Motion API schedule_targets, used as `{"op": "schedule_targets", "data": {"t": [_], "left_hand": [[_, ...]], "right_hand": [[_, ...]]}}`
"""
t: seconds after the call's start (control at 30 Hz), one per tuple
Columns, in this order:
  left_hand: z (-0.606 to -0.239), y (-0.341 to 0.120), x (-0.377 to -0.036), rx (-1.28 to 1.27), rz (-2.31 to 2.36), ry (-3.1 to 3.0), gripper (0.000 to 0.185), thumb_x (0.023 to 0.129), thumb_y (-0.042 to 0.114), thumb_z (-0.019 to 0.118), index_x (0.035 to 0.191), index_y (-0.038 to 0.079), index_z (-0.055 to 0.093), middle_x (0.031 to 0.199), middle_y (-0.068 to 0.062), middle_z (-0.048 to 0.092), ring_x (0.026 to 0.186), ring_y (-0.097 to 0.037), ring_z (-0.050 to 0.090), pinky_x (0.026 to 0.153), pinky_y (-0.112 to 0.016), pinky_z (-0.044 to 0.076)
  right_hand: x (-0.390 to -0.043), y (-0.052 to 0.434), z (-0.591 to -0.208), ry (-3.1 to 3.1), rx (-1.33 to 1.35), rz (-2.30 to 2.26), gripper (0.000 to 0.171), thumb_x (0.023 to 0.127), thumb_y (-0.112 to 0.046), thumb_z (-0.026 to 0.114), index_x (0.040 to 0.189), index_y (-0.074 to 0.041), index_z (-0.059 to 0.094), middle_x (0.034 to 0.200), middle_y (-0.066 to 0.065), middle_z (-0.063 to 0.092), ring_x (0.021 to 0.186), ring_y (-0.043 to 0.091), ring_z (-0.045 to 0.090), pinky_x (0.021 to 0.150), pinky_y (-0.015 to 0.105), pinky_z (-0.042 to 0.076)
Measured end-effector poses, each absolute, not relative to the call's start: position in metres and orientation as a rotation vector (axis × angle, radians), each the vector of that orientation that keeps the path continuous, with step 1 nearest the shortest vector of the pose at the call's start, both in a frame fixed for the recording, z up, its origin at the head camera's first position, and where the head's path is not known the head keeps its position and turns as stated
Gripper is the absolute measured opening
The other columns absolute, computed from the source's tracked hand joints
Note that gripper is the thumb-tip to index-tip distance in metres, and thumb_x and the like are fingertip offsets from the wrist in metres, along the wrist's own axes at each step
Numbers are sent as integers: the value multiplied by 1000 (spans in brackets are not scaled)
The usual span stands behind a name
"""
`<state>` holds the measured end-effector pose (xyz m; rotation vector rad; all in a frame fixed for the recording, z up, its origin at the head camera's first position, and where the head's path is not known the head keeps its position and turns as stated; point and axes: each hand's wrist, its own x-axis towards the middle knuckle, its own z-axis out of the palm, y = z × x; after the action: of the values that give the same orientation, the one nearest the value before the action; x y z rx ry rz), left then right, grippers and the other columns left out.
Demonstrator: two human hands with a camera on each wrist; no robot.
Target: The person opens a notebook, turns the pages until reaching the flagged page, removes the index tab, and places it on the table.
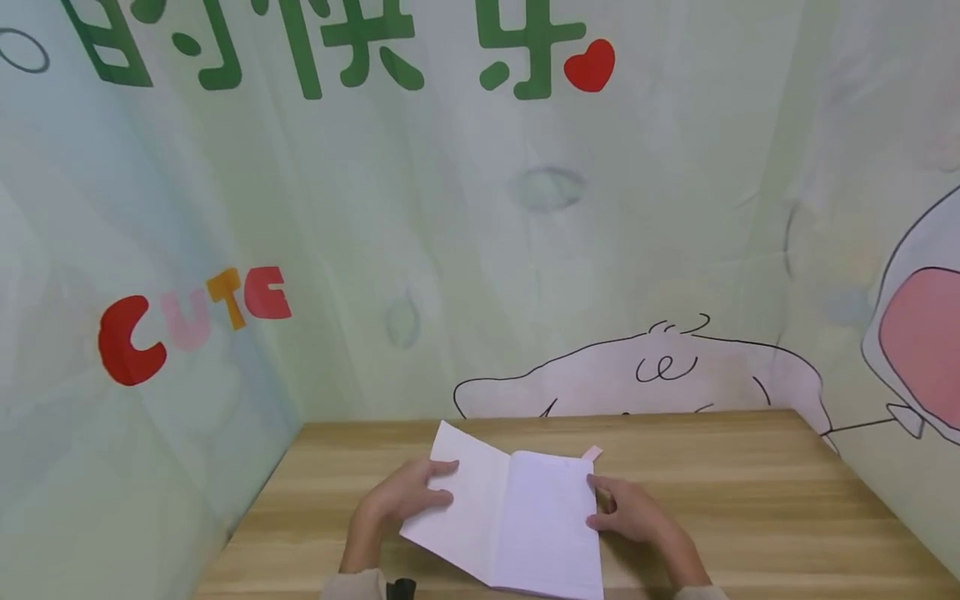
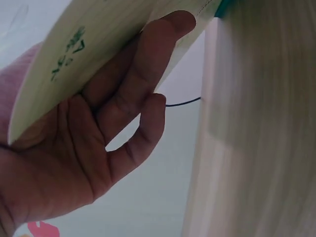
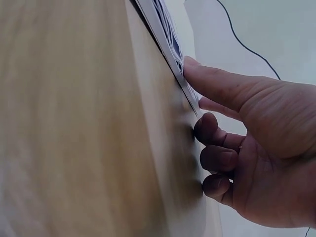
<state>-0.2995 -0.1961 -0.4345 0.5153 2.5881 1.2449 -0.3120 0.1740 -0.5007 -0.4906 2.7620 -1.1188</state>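
The notebook point(image 1: 517, 521) lay open in the lower middle of the head view, on the wooden table point(image 1: 750, 492), its blank pages facing up at me. I had its right half flat on the wood and its left half raised at a slant, so the book sat in a shallow V rather than spread fully out.

My left hand point(image 1: 401, 498) carried that lifted side. The fingers point(image 2: 143, 74) were spread under the cover, as the left wrist view showed in its upper left, where green print on the pale cover rested on them, and my thumb curled over the top edge to keep the leaf from dropping back. It was a loose clasp around the cover, not a tight one.

My right hand point(image 1: 637, 512) sat at the right edge of the pages. In the right wrist view my forefinger point(image 3: 217, 84) was stretched out against the stack of page edges, touching them, while the other fingers were curled in with their knuckles down on the table. I judge that steadied the flat half so the book would not slide.

A small pink tab point(image 1: 592, 452) stuck out at the top of the right-hand page. Behind the table hung a pale green cartoon backdrop point(image 1: 525, 250).
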Motion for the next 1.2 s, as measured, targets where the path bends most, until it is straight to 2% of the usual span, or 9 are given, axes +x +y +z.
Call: {"op": "schedule_targets", "data": {"t": [0.2,0.27,0.37,0.47,0.6,0.7,0.83,0.97,1.2], "left_hand": [[-454,-200,-305,604,986,2646,51,82,0,69,129,-17,56,129,-33,58,103,-32,58,92,-49,49],[-458,-197,-305,604,965,2631,50,83,1,69,128,-18,56,128,-34,58,104,-32,58,96,-55,46],[-458,-192,-304,627,939,2620,50,83,2,69,127,-18,56,130,-34,57,104,-31,58,98,-53,46],[-458,-187,-304,620,910,2618,50,82,4,68,126,-18,57,119,-29,64,92,-28,58,89,-46,50],[-458,-179,-305,540,905,2613,53,82,7,68,128,-17,57,122,-27,62,91,-27,55,89,-45,48],[-459,-173,-307,502,902,2614,56,83,8,68,131,-16,54,134,-30,56,98,-28,53,96,-49,45],[-461,-170,-310,507,899,2619,58,83,5,68,135,-16,51,138,-29,54,110,-32,54,102,-52,42],[-462,-171,-310,479,853,2622,59,87,7,69,140,-10,50,144,-29,48,133,-41,46,110,-55,33],[-459,-176,-308,472,790,2596,62,91,14,71,146,0,48,148,-25,46,138,-45,39,112,-56,31]], "right_hand": [[-311,176,-502,2778,-452,-1147,71,83,-21,82,142,4,51,73,3,47,67,19,44,58,30,36],[-309,175,-503,2781,-446,-1150,71,84,-20,81,142,5,50,76,4,50,69,19,46,61,31,38],[-307,175,-502,2781,-435,-1141,70,84,-21,81,141,6,51,87,10,60,77,22,52,70,36,45],[-307,175,-501,2794,-425,-1121,70,84,-24,81,141,5,52,109,17,65,92,23,56,85,44,48],[-306,177,-497,2789,-441,-1142,72,84,-24,81,141,6,50,92,15,62,84,22,55,77,39,49],[-306,178,-495,2787,-432,-1144,74,82,-23,82,142,7,49,82,8,56,77,21,51,71,35,46],[-308,177,-494,2801,-373,-1120,81,81,-26,84,143,9,46,113,26,64,100,29,59,93,47,49],[-310,175,-496,2807,-340,-1092,85,80,-28,85,143,12,44,139,35,50,125,42,52,105,57,39],[-311,173,-496,2838,-307,-1065,80,78,-25,86,142,6,50,136,34,53,124,44,52,103,58,40]]}}
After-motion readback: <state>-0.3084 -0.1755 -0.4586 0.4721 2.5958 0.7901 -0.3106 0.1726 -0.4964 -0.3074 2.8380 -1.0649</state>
